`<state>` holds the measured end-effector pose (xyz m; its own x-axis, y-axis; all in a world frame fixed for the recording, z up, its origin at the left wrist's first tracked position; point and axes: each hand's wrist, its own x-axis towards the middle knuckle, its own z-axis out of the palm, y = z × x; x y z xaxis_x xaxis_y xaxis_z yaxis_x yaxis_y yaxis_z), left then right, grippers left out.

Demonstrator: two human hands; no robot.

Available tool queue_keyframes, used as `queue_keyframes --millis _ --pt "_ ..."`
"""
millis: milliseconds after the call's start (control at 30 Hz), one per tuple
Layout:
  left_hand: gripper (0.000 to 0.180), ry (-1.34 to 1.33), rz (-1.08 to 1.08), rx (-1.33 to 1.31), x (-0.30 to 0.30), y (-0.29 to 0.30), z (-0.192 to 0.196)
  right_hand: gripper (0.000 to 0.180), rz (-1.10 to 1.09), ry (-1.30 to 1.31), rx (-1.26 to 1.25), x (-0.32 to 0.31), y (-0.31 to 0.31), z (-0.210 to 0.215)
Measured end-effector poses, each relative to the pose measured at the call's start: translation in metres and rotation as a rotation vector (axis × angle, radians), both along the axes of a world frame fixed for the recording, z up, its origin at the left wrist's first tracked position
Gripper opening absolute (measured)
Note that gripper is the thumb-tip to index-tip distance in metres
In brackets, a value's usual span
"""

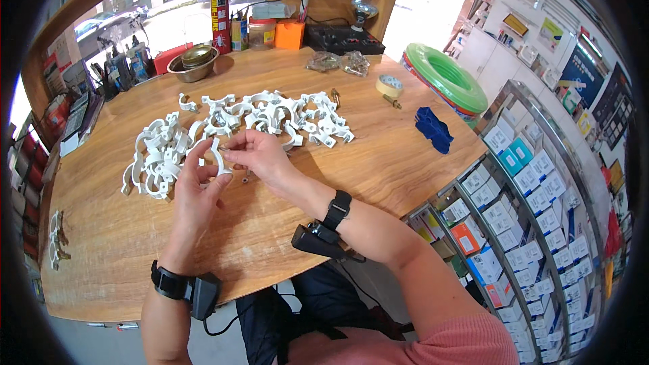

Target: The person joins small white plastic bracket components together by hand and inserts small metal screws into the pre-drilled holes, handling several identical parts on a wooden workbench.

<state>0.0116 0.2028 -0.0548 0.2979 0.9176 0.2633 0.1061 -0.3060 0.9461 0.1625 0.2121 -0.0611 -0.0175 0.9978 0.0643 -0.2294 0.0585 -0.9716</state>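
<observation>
My left hand (193,186) grips a curved white plastic pipe clamp (217,155) between thumb and fingers, holding it just above the wooden table. Close against the clamp, my right hand (260,157) is closed in a pinch; whatever sits between its fingertips is too small to make out. A small metal piece (245,180) lies on the wood beneath my hands. Beyond them spreads a heap of white pipe clamps (274,113), and more white clamps (159,152) are piled left of my left hand. A few clamp pieces (55,240) lie apart at the table's left edge.
Brass-coloured bolts (392,101), a tape roll (389,85) and a dark blue cloth (433,130) lie to the right. Metal bowls (193,62), a red spray can (220,17) and an orange box (290,34) stand along the back. A glass display case (520,230) flanks the table's right side.
</observation>
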Motion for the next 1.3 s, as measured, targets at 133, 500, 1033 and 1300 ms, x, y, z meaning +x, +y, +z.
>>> queue_keyframes --millis 133,500,1033,1300 --pt "0.059 -0.035 -0.005 -0.04 -0.003 0.0 0.001 0.011 -0.095 -0.212 0.245 0.002 0.011 -0.011" --pt "0.05 -0.585 -0.197 -0.505 -0.015 0.01 0.008 0.014 0.051 -1.071 0.286 0.022 0.012 -0.004" --pt "0.025 -0.465 -0.437 -0.671 -0.015 -0.001 0.01 0.024 0.142 -0.321 0.22 0.006 -0.008 0.019" --pt "0.022 -0.144 -0.262 -0.337 -0.01 0.007 0.003 0.02 0.119 -0.426 0.292 0.003 -0.012 0.022"
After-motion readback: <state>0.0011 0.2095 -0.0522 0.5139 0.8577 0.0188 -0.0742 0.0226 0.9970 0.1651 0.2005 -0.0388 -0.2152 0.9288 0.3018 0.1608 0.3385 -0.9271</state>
